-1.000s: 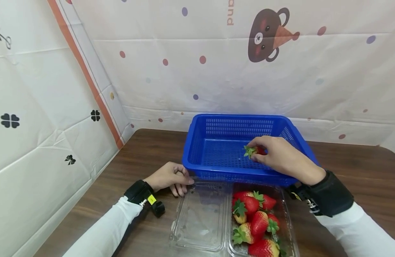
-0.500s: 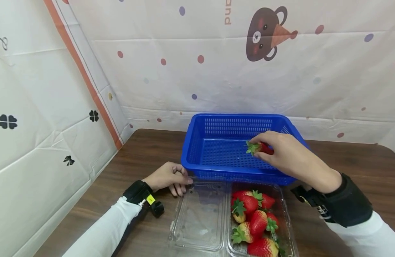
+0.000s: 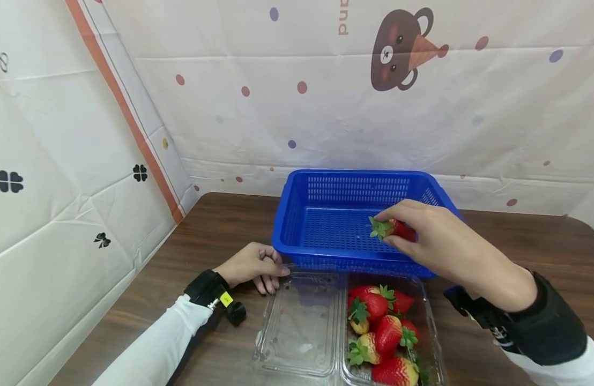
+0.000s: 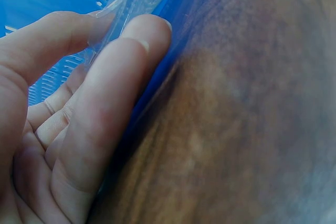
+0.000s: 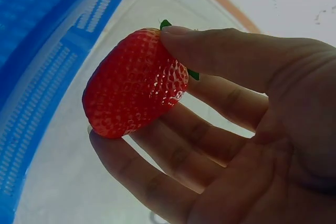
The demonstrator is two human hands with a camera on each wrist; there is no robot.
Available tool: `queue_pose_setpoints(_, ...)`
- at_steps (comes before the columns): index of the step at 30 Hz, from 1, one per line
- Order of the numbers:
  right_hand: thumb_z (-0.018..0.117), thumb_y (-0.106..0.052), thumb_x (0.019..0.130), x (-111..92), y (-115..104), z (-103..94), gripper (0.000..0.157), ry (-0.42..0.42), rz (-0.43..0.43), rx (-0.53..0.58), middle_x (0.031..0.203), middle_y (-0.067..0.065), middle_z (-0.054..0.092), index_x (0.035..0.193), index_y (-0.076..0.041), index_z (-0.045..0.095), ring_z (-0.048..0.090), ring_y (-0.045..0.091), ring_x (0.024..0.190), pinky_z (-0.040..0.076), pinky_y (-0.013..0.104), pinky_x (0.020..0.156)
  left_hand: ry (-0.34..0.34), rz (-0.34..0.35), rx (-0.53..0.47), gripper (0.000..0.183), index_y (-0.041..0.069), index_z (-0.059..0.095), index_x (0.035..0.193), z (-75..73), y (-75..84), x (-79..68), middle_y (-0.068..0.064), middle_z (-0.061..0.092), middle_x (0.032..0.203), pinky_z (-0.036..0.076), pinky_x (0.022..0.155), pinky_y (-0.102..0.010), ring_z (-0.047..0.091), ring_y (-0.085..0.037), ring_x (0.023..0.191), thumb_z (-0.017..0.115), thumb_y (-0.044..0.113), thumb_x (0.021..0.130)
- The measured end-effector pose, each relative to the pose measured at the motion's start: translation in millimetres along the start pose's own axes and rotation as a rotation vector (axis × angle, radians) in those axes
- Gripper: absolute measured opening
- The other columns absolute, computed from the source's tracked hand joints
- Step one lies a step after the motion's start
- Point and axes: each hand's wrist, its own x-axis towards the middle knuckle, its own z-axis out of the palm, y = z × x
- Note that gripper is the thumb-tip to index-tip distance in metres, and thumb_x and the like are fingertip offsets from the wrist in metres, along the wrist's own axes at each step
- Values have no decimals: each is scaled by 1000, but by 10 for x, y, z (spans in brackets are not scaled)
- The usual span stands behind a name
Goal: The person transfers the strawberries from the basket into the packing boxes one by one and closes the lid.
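Observation:
My right hand (image 3: 434, 233) pinches a red strawberry (image 3: 402, 230) by its sides, green leaves facing left, over the right part of a blue plastic basket (image 3: 342, 250). In the right wrist view the strawberry (image 5: 134, 85) sits between thumb and fingers, its tip pointing away from the palm. My left hand (image 3: 254, 267) pinches the far left corner of the clear plastic lid (image 3: 302, 327) between thumb and fingers. Joined to that lid is a clear tray (image 3: 437, 343) with several strawberries (image 3: 388, 335) piled inside.
The open clamshell lies on a brown wooden table (image 3: 220, 225), right in front of the basket. A white printed cloth (image 3: 258, 123) hangs behind the table and along its left side.
My right hand has drawn back slightly to the right with the strawberry, its forearm swinging toward the lower right. The left hand keeps its hold on the lid corner.

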Motion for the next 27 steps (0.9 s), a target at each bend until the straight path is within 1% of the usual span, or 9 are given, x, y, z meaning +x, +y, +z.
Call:
queue_pose_setpoints(4,79,-9,78,-36,-85,-25,38,1,-32,4,104,2,67,114,-13,67,60,13,84,60,36,67,1,0,-6,27,0,61,91,1,-4,-1,-12,70,68,59,47,-28,67,-24,57,75,22,84)
queue_pose_setpoints(7,80,-7,77,-71,-142,-37,40,2,-56,6,106,2,67,114,-14,67,61,13,86,61,35,67,3,-13,-12,27,1,61,91,4,-1,1,-13,70,68,59,47,-28,67,-25,57,75,23,83)
queue_pose_setpoints(12,83,-5,71,-155,-205,-15,44,21,-112,1,104,0,67,112,-14,67,62,9,83,60,29,62,5,-28,-12,29,2,62,91,1,12,3,-13,70,68,59,47,-28,67,-25,57,76,25,82)
queue_pose_setpoints(15,84,-5,69,-208,-213,6,46,36,-133,2,104,0,67,111,-14,68,62,9,83,60,29,62,6,-24,-2,28,1,62,91,-4,20,-2,-13,70,69,59,47,-28,67,-25,58,76,24,83)
queue_pose_setpoints(18,84,-4,69,-248,-215,22,46,37,-134,2,105,-1,67,110,-15,68,63,9,84,60,30,63,6,-24,-2,28,1,62,92,-8,20,-5,-13,70,69,59,47,-28,67,-25,57,75,23,83)
queue_pose_setpoints(21,83,-6,70,-290,-217,34,45,13,-116,7,107,-3,66,111,-17,67,62,9,86,60,30,64,6,-30,-13,27,1,62,92,-9,17,-2,-13,70,69,59,47,-28,67,-25,57,75,23,83)
queue_pose_setpoints(24,83,-6,71,-342,-217,50,45,-7,-106,20,108,-5,65,111,-20,66,59,5,83,57,26,60,8,-36,-22,28,1,62,91,-4,17,3,-14,70,69,59,47,-28,67,-25,57,76,23,83)
queue_pose_setpoints(27,83,-5,71,-392,-210,71,46,-9,-121,49,106,-7,64,110,-21,66,55,0,77,53,22,55,12,-40,-21,29,1,62,91,0,24,3,-14,70,69,59,47,-29,67,-25,57,77,25,82)
